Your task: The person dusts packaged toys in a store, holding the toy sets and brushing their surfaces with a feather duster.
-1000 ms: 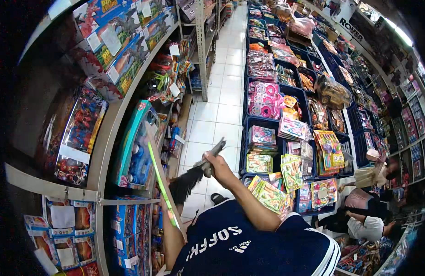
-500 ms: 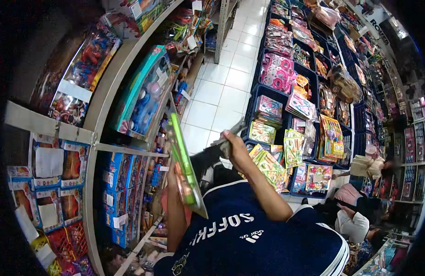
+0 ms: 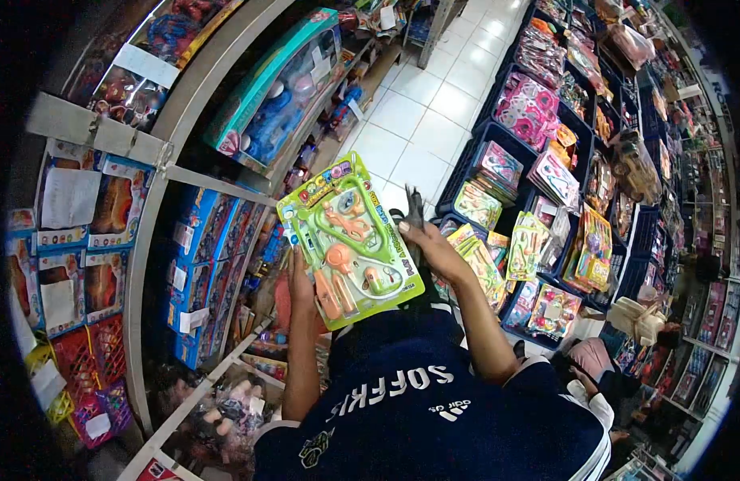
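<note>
My left hand (image 3: 300, 276) grips the left edge of a toy doctor set pack (image 3: 362, 268), thumb in front and the other fingers hidden behind. The pack has a yellow-green card under clear plastic, with orange and green toy pieces inside. Its front faces up toward me. Just right of the pack, my right hand (image 3: 434, 250) is closed on a dark grey cloth (image 3: 415, 210), whose end sticks up above the fingers. The cloth's lower part is hidden behind the pack and hand.
Shelves with boxed toys (image 3: 201, 256) rise on my left, with a teal-edged box (image 3: 278, 92) above. Dark blue baskets (image 3: 466, 160) of packaged toys line the right side. White floor tiles (image 3: 410, 132) run between. A crouching person (image 3: 590, 365) is at lower right.
The toy pack has turned from nearly edge-on to face me. My right hand with the cloth now sits beside the pack's right edge. The view has shifted too.
</note>
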Available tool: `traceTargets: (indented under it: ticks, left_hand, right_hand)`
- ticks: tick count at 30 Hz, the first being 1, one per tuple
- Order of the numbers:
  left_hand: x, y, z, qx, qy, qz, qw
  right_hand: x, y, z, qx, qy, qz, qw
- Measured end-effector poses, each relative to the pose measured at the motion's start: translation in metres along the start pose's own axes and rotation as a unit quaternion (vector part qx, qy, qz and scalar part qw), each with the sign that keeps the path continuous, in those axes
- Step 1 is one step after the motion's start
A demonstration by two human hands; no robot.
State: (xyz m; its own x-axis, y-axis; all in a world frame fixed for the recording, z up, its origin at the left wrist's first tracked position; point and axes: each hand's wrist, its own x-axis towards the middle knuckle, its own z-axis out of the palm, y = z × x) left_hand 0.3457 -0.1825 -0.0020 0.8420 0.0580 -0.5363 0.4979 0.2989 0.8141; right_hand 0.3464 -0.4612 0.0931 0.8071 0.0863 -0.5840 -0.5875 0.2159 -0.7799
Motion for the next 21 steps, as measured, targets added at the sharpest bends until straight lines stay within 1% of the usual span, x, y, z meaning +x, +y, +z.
traceTargets:
  ticks: [1, 2, 3, 4, 5, 6, 7, 8, 9, 10, 11, 12, 13, 14, 15, 16, 17, 18, 20, 21]
  left_hand:
    - [0.003, -0.004, 0.001, 0.023, 0.054, 0.002, 0.998]
    - [0.004, 0.0, 0.007, 0.028, 0.062, 0.003, 0.998]
    - [0.004, 0.005, 0.013, 0.043, 0.064, 0.019, 0.997]
    - [0.006, 0.008, 0.019, 0.056, 0.068, 0.035, 0.995]
    - [0.012, 0.009, 0.02, 0.082, 0.051, 0.052, 0.994]
    - [0.017, 0.009, 0.024, 0.075, 0.07, 0.058, 0.993]
    - [0.024, 0.01, 0.029, 0.111, 0.056, 0.046, 0.991]
    - [0.033, 0.011, 0.036, 0.147, 0.043, 0.036, 0.988]
    - [0.037, 0.012, 0.049, 0.139, 0.063, 0.042, 0.987]
    - [0.038, 0.015, 0.069, 0.155, 0.068, 0.047, 0.984]
    - [0.043, 0.014, 0.083, 0.111, 0.045, 0.013, 0.993]
    - [0.048, 0.013, 0.097, 0.068, 0.024, -0.024, 0.997]
    - [0.052, 0.008, 0.108, 0.18, 0.016, 0.03, 0.983]
    - [0.07, -0.02, 0.101, 0.113, -0.015, -0.017, 0.993]
    - [0.088, -0.047, 0.095, 0.048, -0.04, -0.068, 0.996]
    - [0.095, -0.059, 0.094, 0.045, -0.022, -0.062, 0.997]
    - [0.096, -0.071, 0.099, 0.093, -0.011, -0.116, 0.989]
    - [0.099, -0.09, 0.106, 0.136, -0.004, -0.172, 0.976]
    - [0.112, -0.169, 0.076, 0.145, -0.067, -0.13, 0.979]
    - [0.104, -0.149, 0.096, 0.236, -0.043, -0.152, 0.959]
  right_hand:
    - [0.005, 0.008, -0.005, -0.045, 0.007, -0.036, 0.998]
    - [0.007, 0.004, -0.004, -0.089, 0.013, -0.072, 0.993]
    - [0.021, 0.021, -0.016, -0.133, -0.003, -0.105, 0.986]
    - [0.027, 0.027, -0.022, -0.108, -0.013, -0.09, 0.99]
    - [0.032, 0.029, -0.027, -0.089, -0.029, -0.075, 0.993]
    - [0.037, 0.031, -0.033, -0.084, -0.023, -0.07, 0.994]
    - [0.042, 0.03, -0.044, -0.084, -0.019, -0.051, 0.995]
    - [0.046, 0.025, -0.054, -0.112, -0.001, -0.072, 0.991]
    - [0.063, 0.046, -0.07, -0.117, 0.053, -0.091, 0.988]
    - [0.081, 0.067, -0.091, -0.044, 0.052, -0.1, 0.993]
    - [0.087, 0.065, -0.104, -0.05, 0.114, -0.076, 0.989]
    - [0.098, 0.07, -0.12, -0.04, 0.148, -0.079, 0.985]
    - [0.111, 0.078, -0.138, -0.029, 0.183, -0.082, 0.979]
    - [0.133, 0.103, -0.167, 0.012, 0.201, -0.113, 0.973]
    - [0.139, 0.094, -0.182, 0.067, 0.237, -0.043, 0.968]
    - [0.163, 0.128, -0.217, 0.138, 0.254, -0.05, 0.956]
    - [0.167, 0.121, -0.236, 0.158, 0.255, -0.015, 0.954]
    - [0.18, 0.135, -0.258, 0.22, 0.295, -0.011, 0.93]
    - [0.196, 0.152, -0.309, 0.237, 0.318, 0.055, 0.916]
    - [0.211, 0.183, -0.344, 0.254, 0.338, 0.078, 0.903]
